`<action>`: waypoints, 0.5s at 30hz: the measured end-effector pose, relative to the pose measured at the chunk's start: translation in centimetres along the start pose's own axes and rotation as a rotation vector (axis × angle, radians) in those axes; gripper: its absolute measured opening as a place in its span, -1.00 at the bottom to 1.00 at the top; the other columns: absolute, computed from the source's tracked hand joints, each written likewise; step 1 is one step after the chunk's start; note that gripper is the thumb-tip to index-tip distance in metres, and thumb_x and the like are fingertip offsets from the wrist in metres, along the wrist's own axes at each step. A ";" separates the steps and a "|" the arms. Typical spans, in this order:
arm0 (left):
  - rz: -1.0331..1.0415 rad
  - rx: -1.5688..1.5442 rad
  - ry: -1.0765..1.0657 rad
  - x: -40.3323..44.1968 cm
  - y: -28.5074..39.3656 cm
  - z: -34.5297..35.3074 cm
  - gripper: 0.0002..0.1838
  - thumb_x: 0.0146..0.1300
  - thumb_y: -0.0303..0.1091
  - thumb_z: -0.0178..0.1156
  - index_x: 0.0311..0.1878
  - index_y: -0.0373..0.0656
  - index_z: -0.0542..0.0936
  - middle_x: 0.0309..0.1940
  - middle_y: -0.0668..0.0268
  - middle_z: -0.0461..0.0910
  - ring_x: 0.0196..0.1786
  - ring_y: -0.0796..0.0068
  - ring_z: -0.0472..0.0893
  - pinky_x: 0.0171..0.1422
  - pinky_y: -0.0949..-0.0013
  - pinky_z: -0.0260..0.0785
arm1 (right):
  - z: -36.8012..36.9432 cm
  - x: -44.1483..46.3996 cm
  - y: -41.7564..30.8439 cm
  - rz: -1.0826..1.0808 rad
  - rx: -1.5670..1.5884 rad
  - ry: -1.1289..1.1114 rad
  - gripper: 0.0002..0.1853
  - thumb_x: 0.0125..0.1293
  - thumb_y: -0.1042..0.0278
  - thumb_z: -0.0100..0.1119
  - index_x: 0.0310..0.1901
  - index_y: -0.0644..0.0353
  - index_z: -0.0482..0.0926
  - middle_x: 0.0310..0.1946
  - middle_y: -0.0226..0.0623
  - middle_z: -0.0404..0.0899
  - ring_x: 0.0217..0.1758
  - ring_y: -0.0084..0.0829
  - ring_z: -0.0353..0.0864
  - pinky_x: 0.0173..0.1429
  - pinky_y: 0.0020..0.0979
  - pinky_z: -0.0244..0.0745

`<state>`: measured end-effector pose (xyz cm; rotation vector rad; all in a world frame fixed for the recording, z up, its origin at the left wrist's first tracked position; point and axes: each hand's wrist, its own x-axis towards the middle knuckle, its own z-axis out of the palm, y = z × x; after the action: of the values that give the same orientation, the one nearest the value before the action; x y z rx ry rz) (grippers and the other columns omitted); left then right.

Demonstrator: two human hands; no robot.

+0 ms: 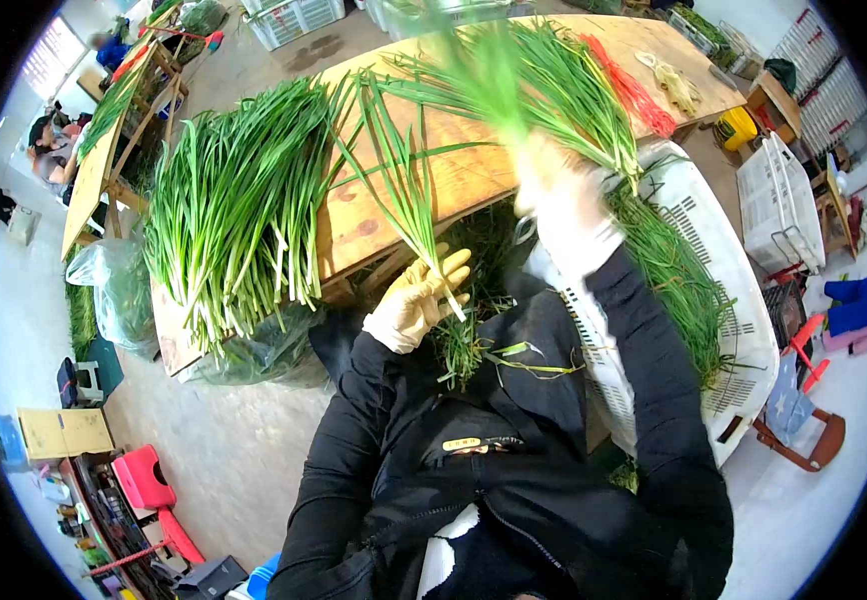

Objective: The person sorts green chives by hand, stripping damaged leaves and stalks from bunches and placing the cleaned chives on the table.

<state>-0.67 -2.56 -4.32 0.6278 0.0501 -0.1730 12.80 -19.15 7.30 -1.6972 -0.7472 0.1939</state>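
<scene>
The left hand (422, 297) pinches a few green stalks (409, 205) that reach over the table (479, 185); the right hand (564, 205) holds a blurry green bunch (494, 90) — how tightly, I cannot tell; this looks like sorting; the next move calls for gentleness.

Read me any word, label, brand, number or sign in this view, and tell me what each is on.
No text is readable here.
Yellow label on the person's black clothing: has small marks, too tiny to make out.
Pale marks beside that label: too small to tell whether they are letters.
White crate beside the table: no lettering I can make out.
</scene>
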 end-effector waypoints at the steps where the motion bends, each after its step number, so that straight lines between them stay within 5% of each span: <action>1: -0.023 -0.035 0.003 -0.2 -0.1 -0.1 -0.21 -0.07 -0.28 0.26 0.23 -0.14 0.09 0.22 0.17 0.17 0.16 0.39 0.32 0.18 0.15 0.18 | 2.5 -1.7 2.1 0.077 -0.106 -0.067 -0.65 0.28 0.39 -0.15 0.12 0.11 0.29 -0.21 -0.51 0.46 -0.53 -0.72 0.22 -0.47 -0.66 0.28; 2: -0.050 -0.068 0.008 -0.5 -0.1 -0.2 -0.21 -0.06 -0.26 0.26 0.23 -0.15 0.09 0.22 0.19 0.17 0.16 0.39 0.32 0.18 0.15 0.19 | 4.4 -3.1 4.9 0.210 0.006 -0.149 -0.57 0.27 0.42 -0.19 0.20 0.03 0.18 -0.15 -0.42 0.47 -0.53 -0.66 0.28 -0.46 -0.63 0.32; 3: -0.050 -0.082 0.049 -0.5 -0.4 -0.3 -0.25 -0.01 -0.20 0.22 0.22 -0.18 0.12 0.18 0.22 0.23 0.13 0.41 0.35 0.17 0.21 0.21 | 5.7 -4.7 6.7 0.100 -0.297 -0.141 -0.49 0.25 0.41 -0.17 0.25 -0.03 0.07 -0.11 -0.27 0.45 -0.46 -0.56 0.38 -0.43 -0.56 0.37; 4: -0.052 -0.084 0.053 -0.5 -0.7 -0.7 -0.25 -0.01 -0.20 0.22 0.22 -0.18 0.12 0.18 0.22 0.23 0.13 0.41 0.35 0.17 0.21 0.21 | 6.5 -5.4 8.6 0.142 -0.327 -0.166 -0.39 0.17 0.21 -0.04 0.24 0.17 0.04 -0.29 -0.03 0.44 -0.28 -0.15 0.49 -0.16 -0.15 0.39; 7: 0.004 -0.069 0.203 -0.2 -1.2 -1.1 -0.60 0.14 -0.39 0.07 0.07 -0.24 0.33 0.00 0.21 0.44 -0.01 0.44 0.46 0.07 0.39 0.29 | 6.4 -4.8 3.7 0.120 -0.992 -0.124 -0.33 0.08 0.16 0.09 0.20 0.17 0.11 -0.18 -0.11 0.37 -0.23 -0.08 0.40 -0.16 -0.20 0.36; 8: 0.008 -0.074 0.206 -0.2 -1.2 -0.8 -0.60 0.14 -0.39 0.07 0.07 -0.24 0.33 0.00 0.21 0.44 -0.01 0.44 0.46 0.07 0.39 0.29 | 6.3 -4.0 4.0 -0.300 -0.914 0.142 -0.41 0.05 0.20 0.12 0.16 0.10 0.22 -0.30 -0.20 0.39 -0.27 -0.20 0.42 -0.22 -0.27 0.37; 11: 0.059 -0.010 0.385 -0.1 -1.3 0.1 -0.72 0.18 -0.47 0.02 -0.01 -0.24 0.40 -0.18 0.27 0.54 -0.20 0.51 0.54 -0.11 0.48 0.39 | 6.8 -2.4 3.8 -0.487 -0.731 -0.021 -0.63 0.02 0.32 0.14 -0.06 -0.01 0.46 -0.48 -0.34 0.38 -0.33 -0.32 0.41 -0.28 -0.38 0.37; 14: 0.105 0.029 0.421 0.2 -1.9 0.1 -0.78 0.18 -0.45 0.04 -0.09 -0.22 0.45 -0.28 0.30 0.55 -0.24 0.53 0.55 -0.16 0.48 0.41 | 8.0 -0.6 3.5 -0.337 -0.726 -0.227 -0.75 -0.03 0.20 0.20 -0.30 0.08 0.50 -0.46 -0.28 0.38 -0.33 -0.27 0.43 -0.26 -0.34 0.38; 15: 0.098 0.014 0.483 0.1 -1.9 0.6 -0.91 0.12 -0.45 0.10 -0.28 -0.12 0.49 -0.42 0.42 0.53 -0.35 0.53 0.53 -0.20 0.41 0.42 | 8.7 -0.3 3.5 -0.268 -0.727 -0.225 -0.66 -0.11 0.09 0.25 -0.38 0.13 0.45 -0.44 -0.26 0.39 -0.34 -0.25 0.44 -0.26 -0.31 0.39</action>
<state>-0.92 -4.39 -4.97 0.6731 0.4830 0.0760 9.49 -12.48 1.56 -2.2475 -1.3133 -0.0933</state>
